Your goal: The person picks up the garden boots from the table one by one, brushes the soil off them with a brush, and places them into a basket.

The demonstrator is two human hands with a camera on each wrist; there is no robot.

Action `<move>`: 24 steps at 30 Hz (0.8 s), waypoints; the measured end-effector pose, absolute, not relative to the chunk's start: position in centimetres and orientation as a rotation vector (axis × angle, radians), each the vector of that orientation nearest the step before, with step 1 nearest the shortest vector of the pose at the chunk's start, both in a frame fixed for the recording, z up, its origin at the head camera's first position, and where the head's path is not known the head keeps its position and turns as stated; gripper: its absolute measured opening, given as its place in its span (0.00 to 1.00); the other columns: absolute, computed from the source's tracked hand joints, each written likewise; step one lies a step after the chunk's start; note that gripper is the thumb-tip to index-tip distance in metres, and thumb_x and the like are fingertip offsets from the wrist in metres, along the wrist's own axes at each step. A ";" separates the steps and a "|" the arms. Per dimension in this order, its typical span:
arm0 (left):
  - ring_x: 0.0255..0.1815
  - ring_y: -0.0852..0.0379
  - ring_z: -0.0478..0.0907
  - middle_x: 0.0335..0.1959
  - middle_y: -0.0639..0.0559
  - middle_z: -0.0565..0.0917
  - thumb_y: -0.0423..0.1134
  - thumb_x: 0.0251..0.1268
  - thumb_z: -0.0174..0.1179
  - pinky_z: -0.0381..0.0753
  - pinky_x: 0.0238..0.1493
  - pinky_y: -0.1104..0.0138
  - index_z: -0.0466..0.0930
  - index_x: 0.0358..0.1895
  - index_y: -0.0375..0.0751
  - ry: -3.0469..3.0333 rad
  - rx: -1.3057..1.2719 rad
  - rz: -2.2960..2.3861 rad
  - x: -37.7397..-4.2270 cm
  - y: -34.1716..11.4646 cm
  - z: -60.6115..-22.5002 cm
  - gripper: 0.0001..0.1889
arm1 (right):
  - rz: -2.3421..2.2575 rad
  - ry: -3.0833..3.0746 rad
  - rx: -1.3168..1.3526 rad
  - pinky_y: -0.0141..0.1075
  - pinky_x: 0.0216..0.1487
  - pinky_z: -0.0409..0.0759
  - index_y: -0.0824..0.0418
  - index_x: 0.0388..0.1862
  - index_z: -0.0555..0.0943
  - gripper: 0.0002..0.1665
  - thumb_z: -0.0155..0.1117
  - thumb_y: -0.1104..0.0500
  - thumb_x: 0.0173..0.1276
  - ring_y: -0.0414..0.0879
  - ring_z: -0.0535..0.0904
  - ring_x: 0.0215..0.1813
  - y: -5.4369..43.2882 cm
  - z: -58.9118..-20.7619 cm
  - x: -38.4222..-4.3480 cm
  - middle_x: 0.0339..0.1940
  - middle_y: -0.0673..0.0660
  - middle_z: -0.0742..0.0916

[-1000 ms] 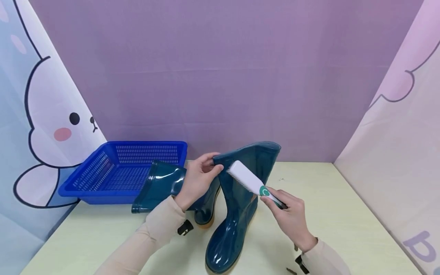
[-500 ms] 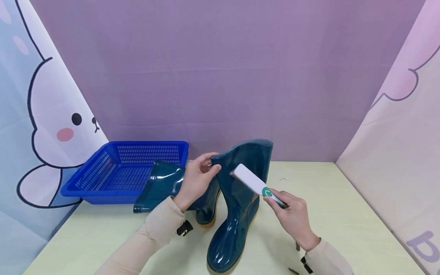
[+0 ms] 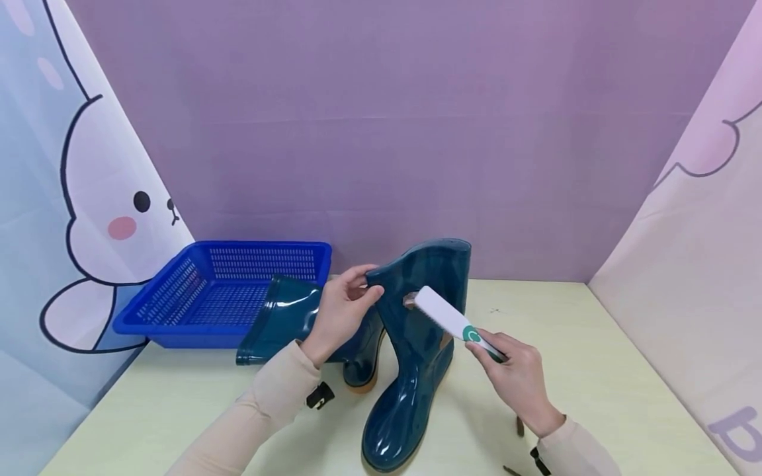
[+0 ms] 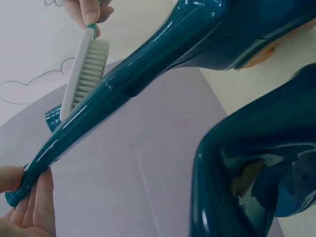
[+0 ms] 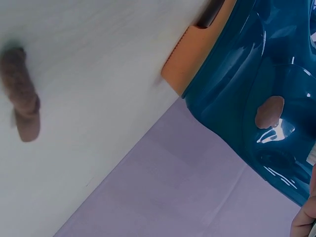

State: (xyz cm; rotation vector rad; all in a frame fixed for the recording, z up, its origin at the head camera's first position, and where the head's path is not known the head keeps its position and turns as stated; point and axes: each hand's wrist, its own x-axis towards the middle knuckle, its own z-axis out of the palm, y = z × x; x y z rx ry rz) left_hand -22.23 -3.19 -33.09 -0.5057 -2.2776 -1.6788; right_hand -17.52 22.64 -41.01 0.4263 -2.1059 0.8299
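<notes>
- Left grip (image 3: 344, 307): pinching glossy teal rubber boot (image 3: 417, 357)
- Right grip (image 3: 516, 373): curled round white plastic brush (image 3: 443, 314)
- Boot's 9 o'clock: second teal boot (image 3: 292, 309), lying, partly blocks blue perforated plastic basket (image 3: 190, 338)

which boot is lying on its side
The left-hand boot, nearer the blue basket: its shaft lies sideways. The other boot stands with its shaft up, its top rim pinched by the left hand.

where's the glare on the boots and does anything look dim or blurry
Head view: bright, highlights on the held boot and lying boot; left wrist view: dimmer, both boots shiny; right wrist view: glare by the held boot's brown patch, the brown piece looks slightly soft.
</notes>
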 end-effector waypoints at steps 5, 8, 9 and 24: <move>0.39 0.52 0.84 0.44 0.46 0.84 0.36 0.61 0.59 0.80 0.45 0.58 0.76 0.53 0.44 -2.274 -0.512 -1.685 -22.3 -3.2 -33.1 0.16 | 0.883 -2.080 0.442 0.20 0.17 0.63 0.66 0.33 0.86 0.16 0.75 0.70 0.41 0.29 0.66 0.18 23.0 -40.9 -17.3 0.22 0.52 0.86; 0.39 0.52 0.84 0.44 0.46 0.84 0.36 0.61 0.59 0.80 0.45 0.58 0.76 0.53 0.44 -2.272 -0.522 -1.689 -22.3 -3.2 -33.0 0.16 | 0.950 -2.065 0.448 0.20 0.17 0.64 0.65 0.34 0.86 0.16 0.74 0.72 0.42 0.30 0.67 0.18 23.1 -40.8 -17.1 0.23 0.53 0.86; 0.40 0.52 0.84 0.44 0.46 0.84 0.36 0.61 0.59 0.80 0.45 0.58 0.76 0.53 0.44 -2.274 -0.525 -1.690 -22.3 -3.2 -33.0 0.16 | 0.972 -2.058 0.452 0.20 0.17 0.65 0.65 0.34 0.86 0.16 0.74 0.72 0.42 0.30 0.67 0.18 23.2 -40.8 -17.0 0.23 0.54 0.86; 0.39 0.52 0.84 0.46 0.45 0.83 0.35 0.61 0.59 0.81 0.44 0.59 0.75 0.55 0.43 -2.271 -0.536 -1.709 -21.8 -2.7 -32.8 0.18 | 1.056 -2.071 0.462 0.21 0.18 0.66 0.65 0.38 0.85 0.16 0.72 0.71 0.46 0.33 0.69 0.20 21.8 -40.1 -16.9 0.27 0.54 0.86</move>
